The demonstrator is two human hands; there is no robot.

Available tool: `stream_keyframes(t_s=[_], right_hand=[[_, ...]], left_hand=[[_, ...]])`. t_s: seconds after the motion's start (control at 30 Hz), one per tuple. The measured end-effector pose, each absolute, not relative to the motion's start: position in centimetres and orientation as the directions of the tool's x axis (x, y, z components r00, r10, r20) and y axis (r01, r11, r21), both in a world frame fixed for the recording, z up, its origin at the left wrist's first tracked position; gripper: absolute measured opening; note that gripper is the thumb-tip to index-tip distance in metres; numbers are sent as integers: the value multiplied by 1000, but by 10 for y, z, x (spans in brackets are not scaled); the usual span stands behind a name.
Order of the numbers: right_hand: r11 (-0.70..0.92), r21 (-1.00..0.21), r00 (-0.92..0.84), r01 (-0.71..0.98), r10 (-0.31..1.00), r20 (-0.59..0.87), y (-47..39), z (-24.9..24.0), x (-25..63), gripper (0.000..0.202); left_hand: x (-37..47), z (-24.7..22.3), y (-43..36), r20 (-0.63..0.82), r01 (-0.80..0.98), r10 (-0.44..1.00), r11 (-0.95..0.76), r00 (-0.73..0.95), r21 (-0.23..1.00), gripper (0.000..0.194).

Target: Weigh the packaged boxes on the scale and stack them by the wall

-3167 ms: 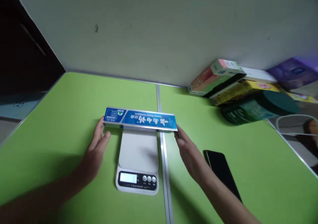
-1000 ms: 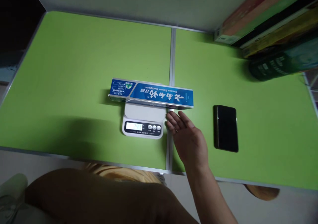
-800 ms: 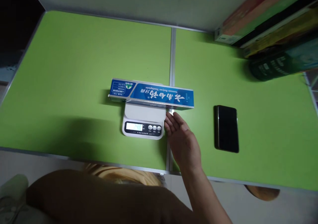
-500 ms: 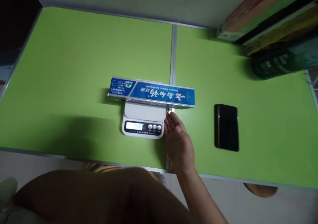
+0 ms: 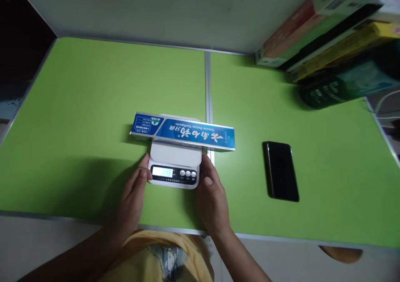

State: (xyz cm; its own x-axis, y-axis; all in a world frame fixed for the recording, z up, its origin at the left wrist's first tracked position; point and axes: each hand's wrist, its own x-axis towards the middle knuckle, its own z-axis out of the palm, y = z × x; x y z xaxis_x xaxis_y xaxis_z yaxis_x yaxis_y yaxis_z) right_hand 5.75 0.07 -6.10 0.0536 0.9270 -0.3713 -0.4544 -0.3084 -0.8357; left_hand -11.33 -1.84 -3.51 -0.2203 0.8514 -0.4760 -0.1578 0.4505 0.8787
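A white digital kitchen scale [image 5: 176, 154] rests on the green table, its display lit with digits too faint to read surely. Across its platform lies a blue toothpaste box [image 5: 184, 131], both ends jutting past the scale. My left hand [image 5: 135, 190] grips the scale's left front corner, thumb near the display and fingers along the side. Against the right side, my right hand [image 5: 214, 194] is pressed with its fingers curved along the edge, partly hidden. Between them the two hands hold the scale.
A black phone [image 5: 281, 171] lies to the right on the green table [image 5: 93, 86]. Boxes or books [image 5: 312, 27] and a dark green bottle [image 5: 343, 84] stand at the back right by the wall. A metal seam [image 5: 208, 86] crosses the tabletop.
My left hand has come into view and taken hold of the scale's left side. My right hand stays at the right side, now closer against it. The camera view has shifted.
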Motion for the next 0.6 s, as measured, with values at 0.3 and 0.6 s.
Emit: stream_keyframes(t_s=[0.3,0.6], right_hand=[[-264,-823,249,-504,868,-430,40,-49,96,43],[-382,-796,92,-469,876,-474,79,-44,120,58]], left_hand=[[-166,-23,37,-374,-50,812,395,-448,917,30],[-167,10,90,-645,-146,667,644,-373,751,17]])
